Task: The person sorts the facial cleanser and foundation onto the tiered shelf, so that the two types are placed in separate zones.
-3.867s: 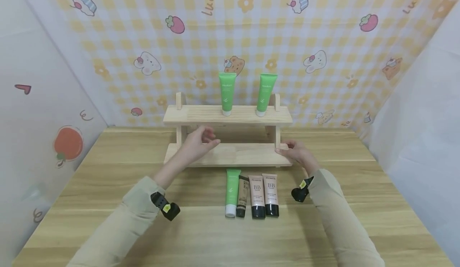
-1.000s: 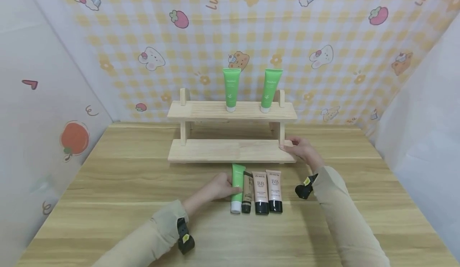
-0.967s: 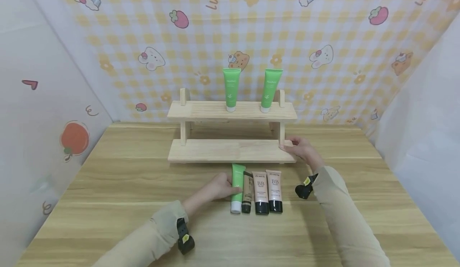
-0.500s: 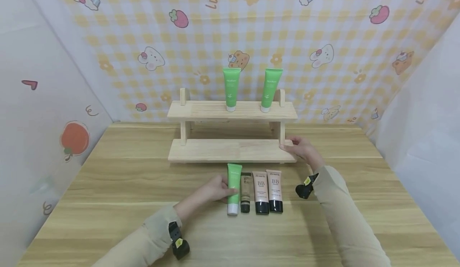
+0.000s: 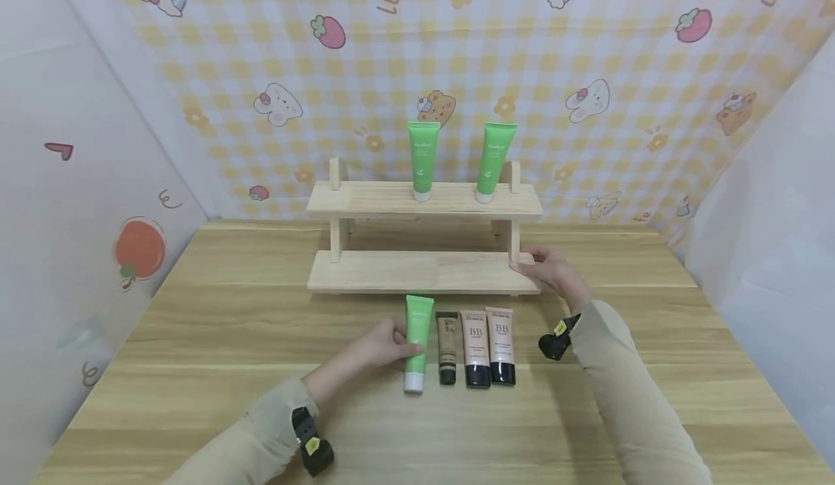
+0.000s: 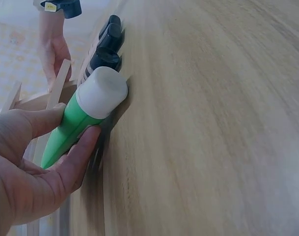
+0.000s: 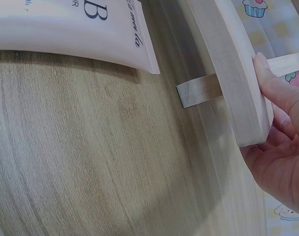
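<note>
My left hand (image 5: 381, 343) pinches a green tube (image 5: 417, 333) between thumb and fingers, just in front of the wooden shelf. In the left wrist view the tube's white cap (image 6: 103, 92) points up toward the camera. My right hand (image 5: 551, 271) grips the right end of the lower shelf board (image 5: 417, 272); the right wrist view shows the thumb on top of the board (image 7: 237, 73) and fingers beneath. Two green tubes (image 5: 423, 159) (image 5: 496, 159) stand on the upper board (image 5: 365, 199), caps down.
Right of the held tube, a small brown tube (image 5: 446, 347) and two pink BB tubes (image 5: 476, 347) (image 5: 500, 343) lie side by side on the wooden table (image 5: 215, 325). A checked cloth (image 5: 365, 72) hangs behind the shelf.
My left hand went from beside the lower board to the green tube and has moved it left, away from the brown one, which now lies straighter. My right hand keeps its grip on the board.
</note>
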Tool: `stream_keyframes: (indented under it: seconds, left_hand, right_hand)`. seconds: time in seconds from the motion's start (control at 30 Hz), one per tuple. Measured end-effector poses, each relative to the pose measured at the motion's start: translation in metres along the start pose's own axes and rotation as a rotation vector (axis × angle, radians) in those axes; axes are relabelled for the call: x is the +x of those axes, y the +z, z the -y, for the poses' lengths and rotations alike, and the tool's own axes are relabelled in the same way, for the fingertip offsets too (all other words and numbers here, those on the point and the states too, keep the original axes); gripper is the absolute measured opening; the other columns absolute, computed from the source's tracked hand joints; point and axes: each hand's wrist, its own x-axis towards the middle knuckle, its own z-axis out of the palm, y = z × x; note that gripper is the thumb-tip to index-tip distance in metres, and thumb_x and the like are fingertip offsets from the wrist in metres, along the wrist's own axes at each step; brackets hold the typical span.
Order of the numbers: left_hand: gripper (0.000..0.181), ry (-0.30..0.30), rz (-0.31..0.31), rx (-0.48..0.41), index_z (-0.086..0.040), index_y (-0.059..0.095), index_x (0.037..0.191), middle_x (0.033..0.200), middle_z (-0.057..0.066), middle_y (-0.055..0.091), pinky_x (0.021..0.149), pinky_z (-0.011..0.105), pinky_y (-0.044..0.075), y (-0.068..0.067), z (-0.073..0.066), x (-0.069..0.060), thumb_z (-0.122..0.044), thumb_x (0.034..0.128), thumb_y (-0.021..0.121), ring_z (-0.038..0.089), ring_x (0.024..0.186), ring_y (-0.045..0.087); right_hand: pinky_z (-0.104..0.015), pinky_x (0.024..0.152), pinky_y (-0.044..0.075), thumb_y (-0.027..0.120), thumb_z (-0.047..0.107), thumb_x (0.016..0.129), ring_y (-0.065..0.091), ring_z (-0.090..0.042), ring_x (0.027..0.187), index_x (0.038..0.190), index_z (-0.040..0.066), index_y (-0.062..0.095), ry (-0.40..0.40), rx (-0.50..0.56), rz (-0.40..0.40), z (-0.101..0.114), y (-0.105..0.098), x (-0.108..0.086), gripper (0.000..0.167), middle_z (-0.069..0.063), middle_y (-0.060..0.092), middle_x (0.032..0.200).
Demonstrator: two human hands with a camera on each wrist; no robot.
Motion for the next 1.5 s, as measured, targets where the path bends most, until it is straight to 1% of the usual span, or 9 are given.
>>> stream_keyframes:
  seconds: [0.2,0.43,0.57,0.7,0.83,1.07,1.2,1.4,1.5]
  left_hand:
    - [0.038,-0.009,-0.013,0.011,0.011,0.052,0.105,0.082,0.014,0.060,0.062,0.027,0.055,-0.003,-0.001,-0.005,-0.013,0.0796,0.068,0.018,0.068,0.059]
    - [0.041,0.008,-0.067,0.057,0.008,0.054,0.106,0.082,0.011,0.057,0.061,0.026,0.049,-0.009,-0.007,-0.009,-0.016,0.0777,0.070,0.018,0.073,0.054]
    - [0.044,0.036,-0.095,0.061,0.010,0.052,0.110,0.087,0.012,0.057,0.065,0.026,0.051,-0.015,-0.011,-0.010,-0.014,0.0775,0.070,0.019,0.076,0.054]
    - [0.049,0.041,-0.118,0.038,0.010,0.047,0.115,0.092,0.014,0.056,0.067,0.028,0.053,-0.020,-0.013,-0.011,-0.013,0.0780,0.069,0.020,0.078,0.055]
    - [0.049,0.039,-0.138,0.029,0.008,0.046,0.117,0.095,0.014,0.056,0.068,0.028,0.054,-0.025,-0.015,-0.010,-0.012,0.0787,0.069,0.020,0.079,0.056]
    - [0.047,0.074,-0.198,0.091,0.005,0.048,0.117,0.100,0.013,0.057,0.077,0.031,0.053,-0.039,-0.022,-0.009,-0.015,0.0799,0.068,0.020,0.088,0.056]
    - [0.047,0.087,-0.221,0.112,0.004,0.046,0.119,0.103,0.014,0.057,0.079,0.031,0.052,-0.048,-0.026,-0.008,-0.017,0.0819,0.066,0.021,0.091,0.056]
    - [0.048,0.121,-0.249,0.099,0.004,0.042,0.121,0.106,0.014,0.054,0.083,0.034,0.051,-0.057,-0.030,-0.004,-0.016,0.0835,0.065,0.024,0.097,0.055]
    - [0.047,0.142,-0.254,0.086,0.004,0.041,0.122,0.108,0.016,0.053,0.082,0.033,0.051,-0.060,-0.033,-0.002,-0.014,0.0843,0.064,0.026,0.099,0.055]
  right_hand:
    - [-0.042,0.108,0.034,0.064,0.031,0.084,0.041,-0.034,0.122,0.134,-0.001,0.037,-0.003,0.001,-0.003,0.001,-0.001,0.000,0.065,-0.025,0.038,0.138]
    - [-0.041,0.106,0.036,0.065,0.030,0.084,0.044,-0.032,0.119,0.133,-0.002,0.038,-0.014,0.008,0.004,0.000,-0.001,0.000,0.065,-0.025,0.040,0.136]
    - [-0.042,0.106,0.036,0.065,0.031,0.084,0.043,-0.033,0.120,0.134,-0.002,0.037,-0.008,0.012,0.014,0.000,-0.001,0.000,0.067,-0.025,0.038,0.138]
    - [-0.041,0.107,0.035,0.066,0.031,0.083,0.042,-0.033,0.122,0.136,-0.001,0.036,0.014,0.029,0.020,-0.001,-0.002,0.001,0.068,-0.025,0.037,0.139]
    - [-0.042,0.108,0.034,0.065,0.031,0.084,0.040,-0.035,0.124,0.136,-0.001,0.034,0.017,0.030,0.023,0.000,-0.002,0.000,0.069,-0.025,0.035,0.140]
    - [-0.040,0.108,0.034,0.064,0.028,0.085,0.040,-0.034,0.124,0.136,-0.003,0.034,0.004,0.032,0.009,0.002,0.000,-0.001,0.067,-0.026,0.034,0.140]
    - [-0.041,0.108,0.033,0.063,0.028,0.086,0.038,-0.035,0.125,0.136,-0.004,0.034,-0.004,0.014,0.005,0.002,0.001,-0.001,0.066,-0.026,0.033,0.141]
    - [-0.043,0.109,0.032,0.062,0.027,0.086,0.036,-0.038,0.127,0.136,-0.005,0.033,-0.013,0.005,0.007,0.001,0.001,-0.001,0.065,-0.028,0.031,0.141]
    - [-0.044,0.110,0.031,0.062,0.025,0.087,0.034,-0.038,0.128,0.136,-0.005,0.033,-0.017,0.008,0.006,0.002,0.001,-0.002,0.065,-0.028,0.030,0.142]
